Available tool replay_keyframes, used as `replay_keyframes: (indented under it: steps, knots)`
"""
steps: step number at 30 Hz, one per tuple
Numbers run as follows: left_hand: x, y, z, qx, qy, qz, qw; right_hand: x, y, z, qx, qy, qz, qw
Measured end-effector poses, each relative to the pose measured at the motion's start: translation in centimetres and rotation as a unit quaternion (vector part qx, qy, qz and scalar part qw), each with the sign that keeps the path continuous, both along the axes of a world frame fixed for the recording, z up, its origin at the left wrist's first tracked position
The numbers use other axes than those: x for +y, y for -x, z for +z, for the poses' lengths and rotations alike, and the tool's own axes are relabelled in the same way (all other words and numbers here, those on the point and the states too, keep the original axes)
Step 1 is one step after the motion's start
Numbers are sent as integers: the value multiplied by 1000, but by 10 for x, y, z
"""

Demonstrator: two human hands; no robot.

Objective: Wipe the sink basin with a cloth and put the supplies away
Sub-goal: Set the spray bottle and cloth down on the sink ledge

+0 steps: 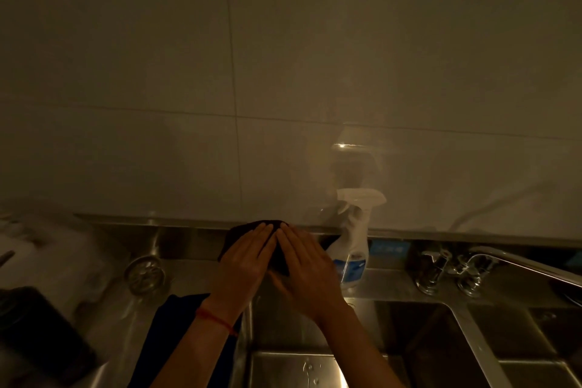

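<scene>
A dark cloth [234,235] lies against the steel ledge and back wall behind the sink basin [409,337]. My left hand [244,258] and my right hand [304,271] both press flat on it, fingers together and pointing at the wall. A white spray bottle [352,249] with a blue label stands upright on the ledge just right of my right hand. The scene is dim.
A chrome tap [466,264] with a long spout sits at the right, over a second basin [541,346]. A round metal strainer [145,274] lies on the left counter. A blue cloth [176,324] lies under my left forearm. A dark object [37,334] sits at the far left.
</scene>
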State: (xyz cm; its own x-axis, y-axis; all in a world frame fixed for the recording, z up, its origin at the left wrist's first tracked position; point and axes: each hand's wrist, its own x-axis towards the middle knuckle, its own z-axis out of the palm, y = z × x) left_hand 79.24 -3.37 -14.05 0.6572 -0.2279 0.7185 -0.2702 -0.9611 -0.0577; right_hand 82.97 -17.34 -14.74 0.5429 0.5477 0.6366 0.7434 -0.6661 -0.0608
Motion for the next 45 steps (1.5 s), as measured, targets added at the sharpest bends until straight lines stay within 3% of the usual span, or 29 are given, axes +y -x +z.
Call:
replay_keyframes:
  steps: [9, 27, 37, 45]
  knots:
    - [-4, -1, -19, 31, 36, -27, 999, 16, 2, -23, -45, -29, -60, 997]
    - [-2, 4, -56, 111, 100, 36, 988, 5, -16, -49, -27, -60, -27, 997]
    - [9, -11, -74, 124, 73, 29, 989, -4, -29, -62, -4, -74, -36, 997]
    - [28, -27, -84, 106, 2, -3, 994, -5, -40, -86, 26, 3, -24, 999]
